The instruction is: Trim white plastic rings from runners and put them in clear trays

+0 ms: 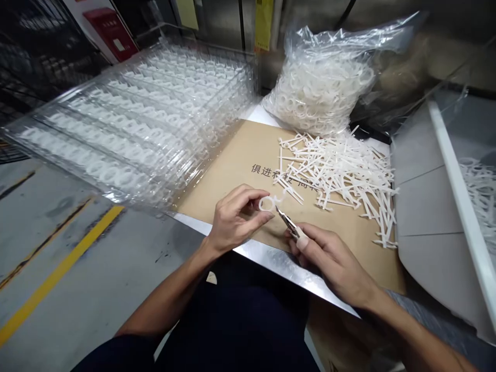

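My left hand (234, 217) pinches a small white plastic ring part (268, 202) between thumb and fingers, just above a brown cardboard sheet (248, 160). My right hand (329, 258) grips a small metal blade tool (287, 222), its tip pointing at the ring part and almost touching it. Behind them lies a pile of white plastic sprue sticks (341, 178) on the cardboard.
A stack of clear plastic trays (132, 124) filled with white rings leans at the left. A clear bag of white rings (321, 93) stands at the back. A grey box (434, 206) sits at the right. The table's metal edge (267, 258) runs below my hands.
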Demonstrator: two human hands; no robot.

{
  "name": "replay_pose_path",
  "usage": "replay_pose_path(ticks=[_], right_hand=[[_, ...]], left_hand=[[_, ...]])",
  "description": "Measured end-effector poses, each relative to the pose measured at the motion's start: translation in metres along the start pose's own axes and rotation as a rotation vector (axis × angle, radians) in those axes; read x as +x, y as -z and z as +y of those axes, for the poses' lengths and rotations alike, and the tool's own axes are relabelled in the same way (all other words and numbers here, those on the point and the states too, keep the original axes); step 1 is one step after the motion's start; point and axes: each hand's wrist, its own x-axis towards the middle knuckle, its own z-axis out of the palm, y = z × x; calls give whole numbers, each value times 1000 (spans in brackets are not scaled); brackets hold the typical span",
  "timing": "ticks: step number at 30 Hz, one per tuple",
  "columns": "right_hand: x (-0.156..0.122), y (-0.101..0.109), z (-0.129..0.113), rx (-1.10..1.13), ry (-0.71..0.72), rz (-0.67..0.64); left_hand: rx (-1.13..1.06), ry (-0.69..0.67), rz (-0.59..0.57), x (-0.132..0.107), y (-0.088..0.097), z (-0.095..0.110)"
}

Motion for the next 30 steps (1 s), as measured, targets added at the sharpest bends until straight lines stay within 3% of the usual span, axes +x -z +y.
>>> replay_pose_path(ticks=[30], right_hand=[[-1, 3, 3, -5, -103, -12]], left_hand=[[7, -7, -7, -2, -1, 3]])
